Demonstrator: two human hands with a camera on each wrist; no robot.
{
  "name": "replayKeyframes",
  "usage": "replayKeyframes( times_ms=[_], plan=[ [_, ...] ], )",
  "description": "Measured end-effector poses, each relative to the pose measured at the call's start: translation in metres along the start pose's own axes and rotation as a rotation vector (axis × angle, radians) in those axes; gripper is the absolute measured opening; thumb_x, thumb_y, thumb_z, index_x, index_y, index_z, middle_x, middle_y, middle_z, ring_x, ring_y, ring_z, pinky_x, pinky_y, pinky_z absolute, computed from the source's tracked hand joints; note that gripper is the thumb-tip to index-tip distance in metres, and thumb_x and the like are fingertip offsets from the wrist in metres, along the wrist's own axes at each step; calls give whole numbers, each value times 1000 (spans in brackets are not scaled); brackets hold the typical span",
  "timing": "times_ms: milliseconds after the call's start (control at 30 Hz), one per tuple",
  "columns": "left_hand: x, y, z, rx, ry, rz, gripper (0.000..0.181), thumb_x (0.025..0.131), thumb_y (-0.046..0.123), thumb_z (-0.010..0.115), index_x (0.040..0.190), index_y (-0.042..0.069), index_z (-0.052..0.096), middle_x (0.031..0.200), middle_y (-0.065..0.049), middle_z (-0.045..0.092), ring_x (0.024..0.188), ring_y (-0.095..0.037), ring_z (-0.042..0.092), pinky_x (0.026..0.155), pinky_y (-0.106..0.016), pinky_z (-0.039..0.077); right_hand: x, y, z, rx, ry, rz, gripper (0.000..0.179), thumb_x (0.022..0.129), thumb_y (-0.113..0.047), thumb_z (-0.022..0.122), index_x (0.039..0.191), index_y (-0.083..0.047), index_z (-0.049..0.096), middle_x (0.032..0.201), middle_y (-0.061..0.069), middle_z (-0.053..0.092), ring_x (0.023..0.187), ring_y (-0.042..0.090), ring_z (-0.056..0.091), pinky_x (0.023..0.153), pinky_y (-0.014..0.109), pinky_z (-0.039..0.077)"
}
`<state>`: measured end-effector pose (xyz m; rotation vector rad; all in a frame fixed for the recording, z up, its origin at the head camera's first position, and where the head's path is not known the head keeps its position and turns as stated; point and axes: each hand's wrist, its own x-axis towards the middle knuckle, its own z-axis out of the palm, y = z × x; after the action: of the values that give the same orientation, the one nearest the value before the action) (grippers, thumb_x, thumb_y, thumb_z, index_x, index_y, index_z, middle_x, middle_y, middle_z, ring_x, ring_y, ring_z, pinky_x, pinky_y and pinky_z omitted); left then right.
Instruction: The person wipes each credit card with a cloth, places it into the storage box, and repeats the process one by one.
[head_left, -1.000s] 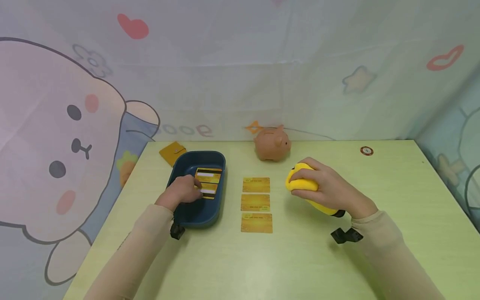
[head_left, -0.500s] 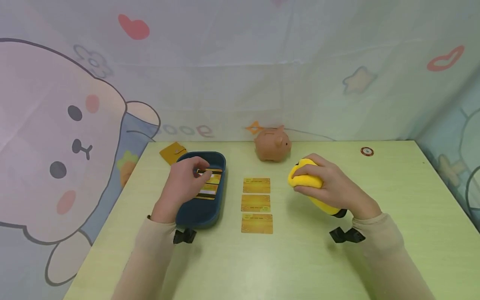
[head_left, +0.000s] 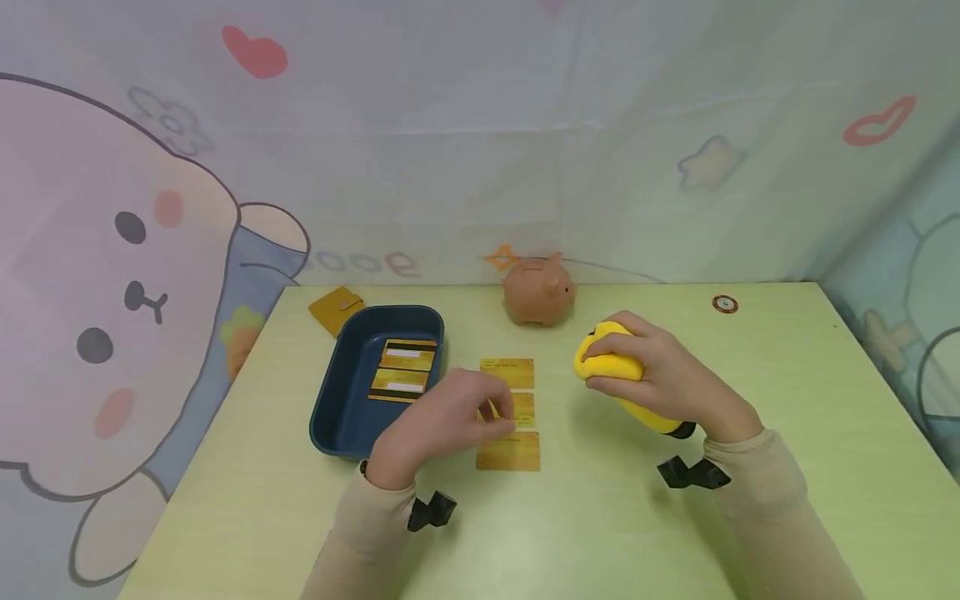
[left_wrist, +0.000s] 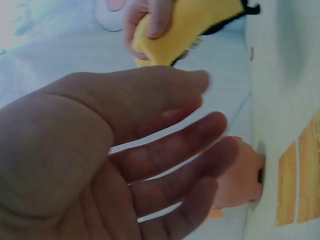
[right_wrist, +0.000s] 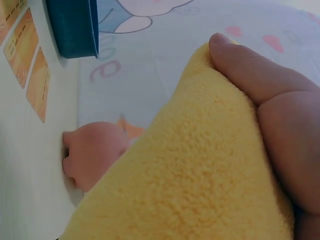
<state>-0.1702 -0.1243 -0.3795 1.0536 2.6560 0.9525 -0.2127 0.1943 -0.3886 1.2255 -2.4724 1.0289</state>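
In the head view my left hand (head_left: 450,417) hovers over a column of gold cards, its fingers loosely bent and nothing between them. It partly covers the middle card (head_left: 522,410); the top card (head_left: 508,375) and bottom card (head_left: 508,454) show more. My right hand (head_left: 667,379) grips a soft yellow plush item (head_left: 611,358) with black trim, held above the table right of the cards. Its exact kind cannot be told. In the right wrist view the yellow plush (right_wrist: 195,160) fills the middle, with my thumb (right_wrist: 250,65) pressed along its edge.
Left of the cards stands a dark blue tray (head_left: 348,421) with two gold cards (head_left: 407,356) lying stripe side up. Behind it lies a mustard wallet (head_left: 335,310). A pink piggy bank (head_left: 538,292) stands at the back, and a round chip (head_left: 725,304) lies far right.
My left hand has lifted from the cards inside the tray and moved right, over the column of cards. The right hand still grips the yellow plush in nearly the same place.
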Motion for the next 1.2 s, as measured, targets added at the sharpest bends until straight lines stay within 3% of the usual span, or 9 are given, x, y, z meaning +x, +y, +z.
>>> replayKeyframes(
  times_ms=[133,333,533,767,1200],
  plan=[
    [5,-10,14,85,-54,-49,16,89,11,80,81,18,68,78,10,63,75,-12,61,71,-27,53,-1,1,-1,-24,5,5,29,86,-18,89,109,-28,74,119,-7,57,93,7,57,74,24,55],
    [12,-15,29,163,-138,-124,12,83,2,80,89,10,75,87,0,71,81,-17,61,74,-29,52,-1,4,-5,-29,2,22,31,86,-17,89,110,-30,74,118,-10,56,92,7,57,73,23,54],
    [13,-18,45,255,-198,-189,21,77,2,87,87,13,72,81,-1,65,75,-14,53,63,-26,44,-3,6,-2,-10,-11,30,30,88,-18,88,110,-32,73,119,-11,56,92,7,58,73,24,55],
    [10,-23,55,354,-178,-189,28,72,4,89,81,19,67,79,8,53,75,-12,51,59,-26,42,-3,5,0,-5,-17,28,29,88,-19,88,109,-31,73,119,-10,56,91,8,57,72,25,55],
    [9,-23,58,361,-162,-213,35,70,2,88,75,21,59,79,6,49,75,-13,48,58,-26,39,-5,5,1,-8,-16,24,30,87,-19,88,110,-31,73,119,-10,55,92,7,57,73,25,56]
  ],
)
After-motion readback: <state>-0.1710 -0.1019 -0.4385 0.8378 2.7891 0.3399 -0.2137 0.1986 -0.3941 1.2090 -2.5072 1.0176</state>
